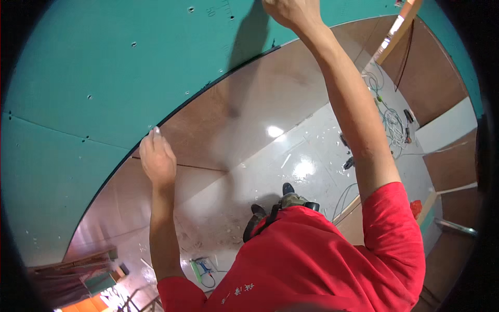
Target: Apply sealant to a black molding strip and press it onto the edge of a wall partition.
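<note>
A large green wall board (104,67) with several screw heads fills the upper left. Along its curved lower edge runs a thin black line (184,104), with brown panelling (202,136) beneath. My left hand (157,160) is closed against this edge, fingertips together at the dark line. A small pale spot shows at its fingertips, and I cannot make out whether it is a held thing. Up at the top of the view, my right hand (296,13) is closed in front of the board. The picture's edge cuts off part of that hand, hiding what its fingers hold.
Below lies a shiny grey floor (306,151) with pale debris, and my shoes (288,189) stand on it. Coiled cables (393,125) and dark tools (349,163) lie to the right. A green and blue object (204,268) with a cord sits lower left.
</note>
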Demonstrator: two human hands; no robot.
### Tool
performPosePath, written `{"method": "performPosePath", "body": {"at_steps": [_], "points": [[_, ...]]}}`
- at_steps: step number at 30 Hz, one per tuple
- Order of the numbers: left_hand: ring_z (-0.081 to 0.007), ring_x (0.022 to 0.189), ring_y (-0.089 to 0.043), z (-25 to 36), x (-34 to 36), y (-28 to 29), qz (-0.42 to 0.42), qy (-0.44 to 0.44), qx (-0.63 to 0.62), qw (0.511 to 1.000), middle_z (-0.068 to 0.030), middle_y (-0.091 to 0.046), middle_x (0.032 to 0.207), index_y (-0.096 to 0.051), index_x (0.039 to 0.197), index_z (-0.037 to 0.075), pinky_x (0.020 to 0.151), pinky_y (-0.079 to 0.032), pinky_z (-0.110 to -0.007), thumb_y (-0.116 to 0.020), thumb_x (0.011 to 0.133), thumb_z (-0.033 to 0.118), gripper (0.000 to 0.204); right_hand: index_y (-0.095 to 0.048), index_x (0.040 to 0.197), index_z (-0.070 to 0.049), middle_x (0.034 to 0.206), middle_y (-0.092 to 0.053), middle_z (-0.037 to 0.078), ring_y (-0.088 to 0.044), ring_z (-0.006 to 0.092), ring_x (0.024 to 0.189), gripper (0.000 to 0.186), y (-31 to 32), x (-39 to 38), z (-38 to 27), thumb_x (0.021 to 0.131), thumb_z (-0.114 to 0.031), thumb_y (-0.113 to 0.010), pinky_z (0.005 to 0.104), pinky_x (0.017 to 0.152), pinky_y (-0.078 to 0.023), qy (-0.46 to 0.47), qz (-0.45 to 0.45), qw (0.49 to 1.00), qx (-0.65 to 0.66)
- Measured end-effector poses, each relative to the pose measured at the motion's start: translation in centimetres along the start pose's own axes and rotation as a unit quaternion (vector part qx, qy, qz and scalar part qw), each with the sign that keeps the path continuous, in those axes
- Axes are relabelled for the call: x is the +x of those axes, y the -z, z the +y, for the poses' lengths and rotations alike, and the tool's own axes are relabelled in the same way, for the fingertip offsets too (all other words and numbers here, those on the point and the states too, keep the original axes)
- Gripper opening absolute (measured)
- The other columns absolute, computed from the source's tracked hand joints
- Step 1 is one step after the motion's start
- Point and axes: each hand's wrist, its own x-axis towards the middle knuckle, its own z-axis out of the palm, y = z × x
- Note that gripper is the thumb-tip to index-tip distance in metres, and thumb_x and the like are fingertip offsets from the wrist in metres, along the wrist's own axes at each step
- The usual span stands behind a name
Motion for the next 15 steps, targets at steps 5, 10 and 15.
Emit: {"method": "performPosePath", "body": {"at_steps": [5,10,15], "points": [[-0.0358,0.102,-0.058,0.0,0.1,0.5,-0.041,0.02,-0.02,0.999,-0.0187,-0.062,0.111,-0.06,0.124,-0.005,0.089,-0.048,-0.045,-0.059,0.091,0.006,0.034,-0.06,0.13,-0.007,0.1,-0.067,0.016,-0.064,0.0243,0.073,0.049,0.8,-5.8,-4.7,0.087,-0.029,-0.066,0.0362,0.064,-0.051,0.046,-0.03,0.965,0.256],[-0.0371,0.101,-0.058,-0.1,-0.2,0.5,0.001,-0.021,0.007,1.0,-0.0204,-0.063,0.111,-0.059,0.123,-0.007,0.089,-0.049,-0.045,-0.056,0.093,0.005,0.033,-0.045,0.146,-0.006,0.103,-0.064,0.008,-0.046,0.0133,0.062,0.072,2.8,-7.5,-5.6,0.102,-0.061,-0.034,0.0259,0.054,-0.036,-0.084,-0.329,0.325,0.883],[-0.0367,0.102,-0.059,0.2,-0.1,1.0,-0.006,-0.006,0.0,1.0,-0.021,-0.063,0.112,-0.061,0.118,-0.01,0.088,-0.049,-0.045,-0.055,0.093,0.005,0.029,-0.041,0.149,-0.007,0.108,-0.065,0.011,-0.044,0.0129,0.063,0.071,3.4,-6.0,-7.1,0.103,-0.06,-0.032,0.0247,0.054,-0.035,-0.084,-0.33,0.234,0.91]]}}
